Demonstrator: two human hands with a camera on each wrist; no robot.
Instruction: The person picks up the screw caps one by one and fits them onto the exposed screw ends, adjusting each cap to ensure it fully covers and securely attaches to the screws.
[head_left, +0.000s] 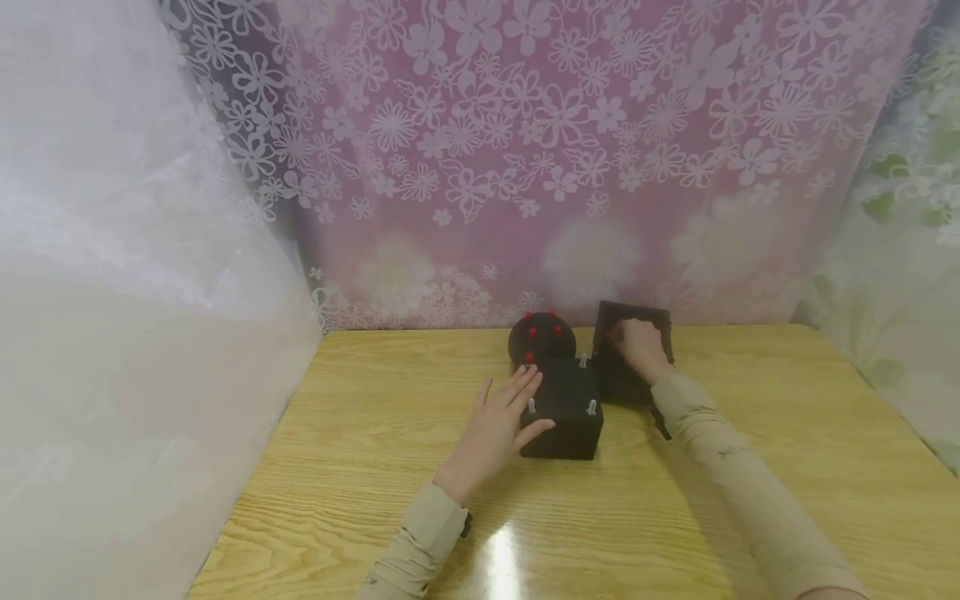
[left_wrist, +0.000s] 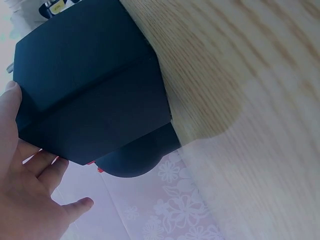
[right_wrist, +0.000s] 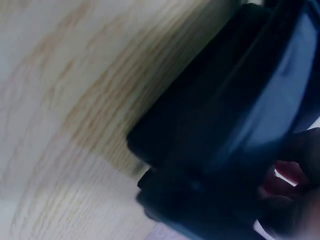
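Observation:
A black box (head_left: 564, 392) stands on the table, with small whitish pegs upright near the corners of its top. My left hand (head_left: 497, 421) rests on its left side, fingers straight and thumb apart at the front edge. In the left wrist view, the left hand (left_wrist: 35, 185) lies along the edges of the black box (left_wrist: 90, 75). My right hand (head_left: 643, 346) reaches with bent fingers into an open black case (head_left: 622, 383). In the right wrist view, the dark case (right_wrist: 215, 130) hides most of the right hand (right_wrist: 295, 200); something reddish shows between the fingers, too unclear to name.
Behind the box stands a round black object (head_left: 517, 342) bearing several red knobs. A dark strap-like piece (head_left: 661, 422) hangs at the case's front right. A pink flowered curtain (head_left: 480, 167) closes off the back of the wooden table (head_left: 360, 433); pale sheeting (head_left: 150, 292) hangs on the left.

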